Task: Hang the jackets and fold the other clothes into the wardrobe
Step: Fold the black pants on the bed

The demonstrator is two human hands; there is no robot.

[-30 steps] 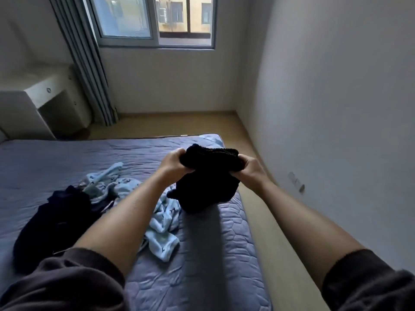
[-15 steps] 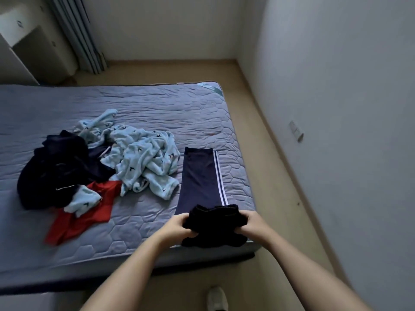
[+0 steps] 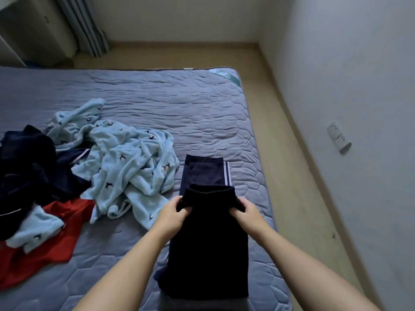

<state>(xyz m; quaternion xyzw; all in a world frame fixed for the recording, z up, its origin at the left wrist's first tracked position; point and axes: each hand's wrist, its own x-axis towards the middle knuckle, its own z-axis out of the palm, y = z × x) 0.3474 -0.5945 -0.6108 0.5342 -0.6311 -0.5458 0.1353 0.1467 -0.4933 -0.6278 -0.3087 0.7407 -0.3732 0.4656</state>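
A black garment [image 3: 208, 243] lies spread on the near right part of the blue quilted bed [image 3: 179, 113]. My left hand [image 3: 173, 212] grips its top left corner and my right hand [image 3: 247, 212] grips its top right corner. Under it lie navy trousers with white side stripes [image 3: 204, 169], whose far end shows beyond the black cloth. Left of them a light blue patterned fleece [image 3: 125, 162] lies crumpled. Further left sit a dark navy garment [image 3: 27, 162] and a red one [image 3: 45, 248].
A wall with a socket [image 3: 339, 138] runs along the right, with a strip of wooden floor [image 3: 292, 153] between it and the bed. A striped curtain [image 3: 85, 25] and a pale cabinet [image 3: 33, 30] stand at the far left.
The black garment was bunched between my hands in the air, then came down to the bed edge. Now it is laid out flat over the navy trousers, both hands still on its top edge.
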